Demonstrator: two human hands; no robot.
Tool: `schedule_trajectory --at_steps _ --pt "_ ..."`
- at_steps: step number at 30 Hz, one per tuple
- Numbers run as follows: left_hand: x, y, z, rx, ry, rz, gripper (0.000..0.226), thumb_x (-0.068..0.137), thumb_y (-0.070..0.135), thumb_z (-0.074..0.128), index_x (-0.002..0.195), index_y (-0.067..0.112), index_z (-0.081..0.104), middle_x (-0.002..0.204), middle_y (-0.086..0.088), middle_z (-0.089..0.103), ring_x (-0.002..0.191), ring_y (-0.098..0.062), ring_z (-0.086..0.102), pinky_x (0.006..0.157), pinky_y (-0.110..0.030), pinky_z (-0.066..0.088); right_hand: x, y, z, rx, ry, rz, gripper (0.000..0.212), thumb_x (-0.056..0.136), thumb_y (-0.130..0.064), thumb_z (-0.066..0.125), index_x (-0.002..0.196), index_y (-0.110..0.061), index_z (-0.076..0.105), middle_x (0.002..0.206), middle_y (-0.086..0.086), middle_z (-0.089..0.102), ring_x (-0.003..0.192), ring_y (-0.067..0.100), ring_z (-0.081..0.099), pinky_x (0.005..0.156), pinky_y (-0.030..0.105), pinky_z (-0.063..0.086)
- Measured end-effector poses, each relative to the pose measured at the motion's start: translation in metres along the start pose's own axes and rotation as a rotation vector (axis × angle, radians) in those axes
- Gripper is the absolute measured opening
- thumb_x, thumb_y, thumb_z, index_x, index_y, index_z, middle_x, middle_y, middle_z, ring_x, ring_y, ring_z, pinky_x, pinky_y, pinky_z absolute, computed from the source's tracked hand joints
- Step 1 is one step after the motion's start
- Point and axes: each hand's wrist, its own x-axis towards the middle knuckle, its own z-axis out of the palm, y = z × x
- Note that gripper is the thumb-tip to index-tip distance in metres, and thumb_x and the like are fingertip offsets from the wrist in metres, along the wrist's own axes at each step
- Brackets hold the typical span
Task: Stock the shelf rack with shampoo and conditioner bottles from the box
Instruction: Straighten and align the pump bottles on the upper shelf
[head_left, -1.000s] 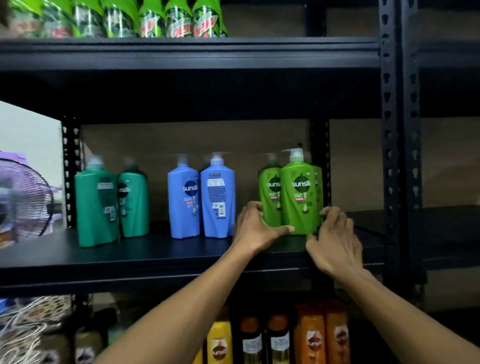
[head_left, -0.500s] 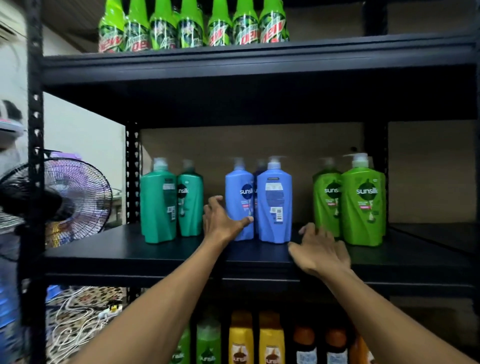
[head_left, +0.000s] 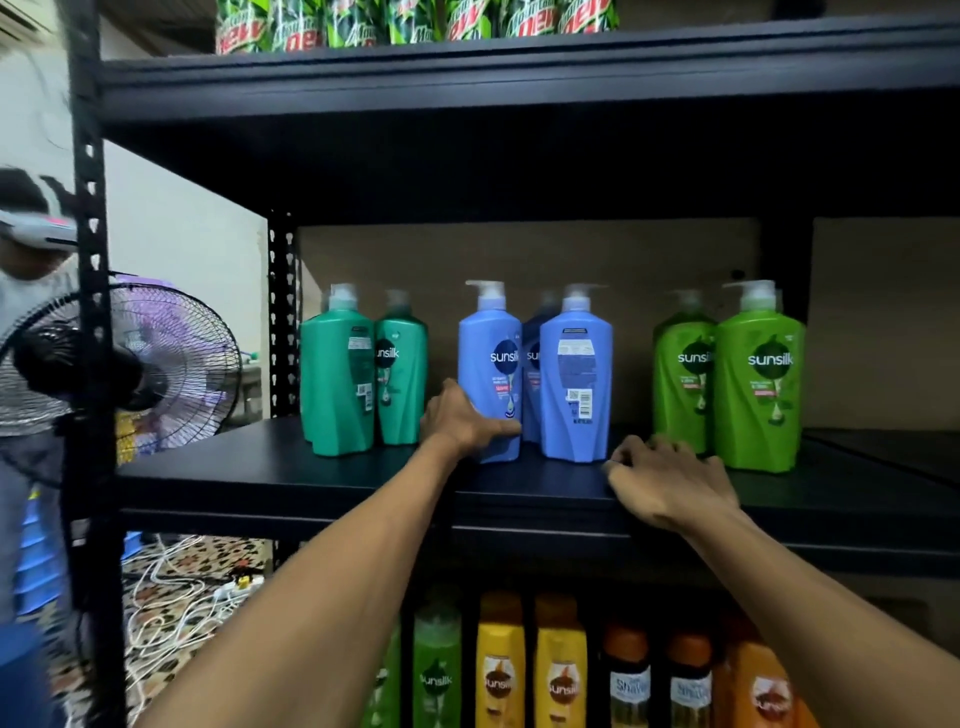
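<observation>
Pump bottles stand upright in pairs on the black middle shelf (head_left: 270, 478): two teal bottles (head_left: 337, 379) at the left, blue bottles in the middle, two light green bottles (head_left: 758, 379) at the right. My left hand (head_left: 462, 421) grips the lower part of the left blue bottle (head_left: 491, 358), thumb across its front. The right blue bottle (head_left: 574, 374) shows its back label. My right hand (head_left: 670, 478) rests palm down on the shelf between the blue and light green bottles, holding nothing. No box is in view.
Green soda bottles (head_left: 415, 23) line the top shelf. The lower shelf holds green, yellow (head_left: 501, 670) and orange bottles. A black upright post (head_left: 93, 332) stands at the left, with a standing fan (head_left: 130, 374), another person and white cables (head_left: 171, 587) on the floor beyond.
Both hands left the light green bottles and moved left. My left hand has taken hold of the left blue bottle; my right hand has settled on the shelf. The view has shifted left.
</observation>
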Motion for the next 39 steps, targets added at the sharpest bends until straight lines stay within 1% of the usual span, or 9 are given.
schedule_trajectory --at_steps 5,11,20,24,26,29,33,36,39 --pt "-0.022 -0.023 -0.048 -0.047 -0.008 0.01 0.09 0.032 0.063 0.086 0.109 0.023 0.063 0.106 0.002 0.072 0.094 -0.022 0.069 0.084 -0.041 0.059 -0.005 0.003 -0.003 0.013 -0.066 -0.045 0.043 0.097 -0.049 0.026 0.136 -0.041 0.045 0.15 -0.003 0.043 0.137 0.026 0.039 0.108 0.049 0.03" --pt "-0.048 -0.052 -0.096 -0.025 0.094 -0.02 0.096 0.026 0.07 0.078 0.109 0.024 0.062 0.105 0.002 0.072 0.098 -0.023 0.068 0.086 -0.043 0.059 -0.009 0.004 -0.004 0.025 -0.061 -0.056 0.044 0.098 -0.051 0.027 0.136 -0.041 0.045 0.15 -0.002 0.043 0.138 0.026 0.039 0.107 0.047 0.033" --pt "-0.059 -0.055 -0.101 -0.028 0.151 -0.036 0.073 0.054 0.045 0.094 0.113 0.019 0.058 0.108 -0.004 0.071 0.099 -0.026 0.067 0.087 -0.044 0.058 -0.01 0.004 -0.003 0.03 -0.042 -0.071 0.042 0.098 -0.052 0.026 0.132 -0.041 0.047 0.148 -0.003 0.045 0.136 0.025 0.042 0.105 0.044 0.034" --pt "-0.06 -0.058 -0.099 -0.06 0.169 -0.018 0.078 0.054 0.044 0.095 0.115 0.019 0.052 0.113 -0.005 0.068 0.104 -0.028 0.066 0.091 -0.044 0.057 -0.009 0.003 -0.003 0.019 -0.036 -0.071 0.043 0.097 -0.053 0.026 0.133 -0.041 0.048 0.148 -0.003 0.045 0.136 0.025 0.042 0.105 0.044 0.035" --pt "-0.061 -0.061 -0.097 -0.084 0.2 0.002 0.09 0.056 0.046 0.096 0.126 0.017 0.046 0.12 -0.005 0.066 0.109 -0.028 0.065 0.094 -0.042 0.055 -0.008 0.003 -0.003 0.019 -0.029 -0.066 0.045 0.097 -0.053 0.026 0.134 -0.04 0.047 0.148 -0.003 0.045 0.136 0.024 0.042 0.105 0.044 0.035" --pt "-0.07 -0.061 -0.091 -0.146 0.446 0.135 0.11 0.051 0.064 0.089 0.137 0.018 0.038 0.133 -0.007 0.055 0.12 -0.027 0.056 0.102 -0.046 0.049 -0.007 0.002 -0.001 0.025 -0.024 -0.055 0.049 0.096 -0.055 0.027 0.137 -0.036 0.047 0.149 -0.003 0.046 0.137 0.023 0.042 0.105 0.044 0.034" --pt "-0.085 -0.028 -0.077 -0.075 0.782 0.526 0.08 0.069 0.054 0.083 0.13 0.012 0.052 0.126 -0.006 0.052 0.114 -0.027 0.049 0.101 -0.044 0.043 -0.001 0.002 0.0 0.042 -0.03 -0.024 0.056 0.097 -0.057 0.026 0.142 -0.031 0.045 0.151 -0.003 0.043 0.14 0.022 0.038 0.108 0.046 0.03" --pt "-0.085 0.011 -0.051 -0.093 0.666 0.684 0.065 0.075 0.045 0.084 0.126 0.016 0.055 0.122 0.001 0.054 0.11 -0.022 0.05 0.097 -0.037 0.045 0.004 0.003 0.0 0.032 -0.041 -0.023 0.057 0.097 -0.057 0.025 0.14 -0.027 0.047 0.15 -0.002 0.043 0.14 0.021 0.037 0.108 0.047 0.029" --pt "-0.066 0.039 -0.014 -0.117 0.44 0.615 0.063 0.075 0.043 0.083 0.126 0.02 0.053 0.122 0.002 0.054 0.114 -0.017 0.05 0.098 -0.03 0.044 0.01 0.005 -0.001 0.034 -0.053 -0.03 0.053 0.097 -0.053 0.026 0.135 -0.025 0.05 0.145 -0.001 0.046 0.136 0.022 0.04 0.106 0.047 0.03"
